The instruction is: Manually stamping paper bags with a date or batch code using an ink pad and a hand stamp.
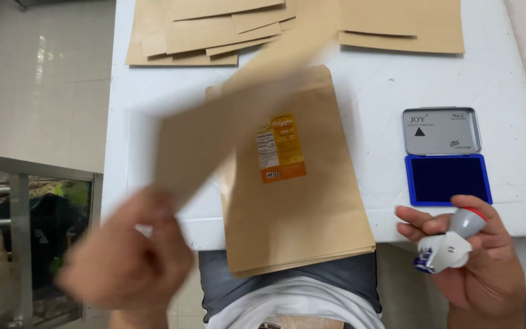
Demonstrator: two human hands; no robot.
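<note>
Kraft pouch [214,131], blurred, pinched at its lower corner by left hand [126,256], slants up-right over the pouch stack [299,213]; right hand [476,256] clasps a stamp [448,244] beside the open ink pad [447,178].

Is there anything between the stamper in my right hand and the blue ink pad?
Nothing visible: the stamper in the right hand sits just below the open ink pad, with only bare table between.

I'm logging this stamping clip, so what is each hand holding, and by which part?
The left hand holds a blurred flat brown paper bag by its near end. The right hand grips a grey-and-white stamper around its handle.
</note>
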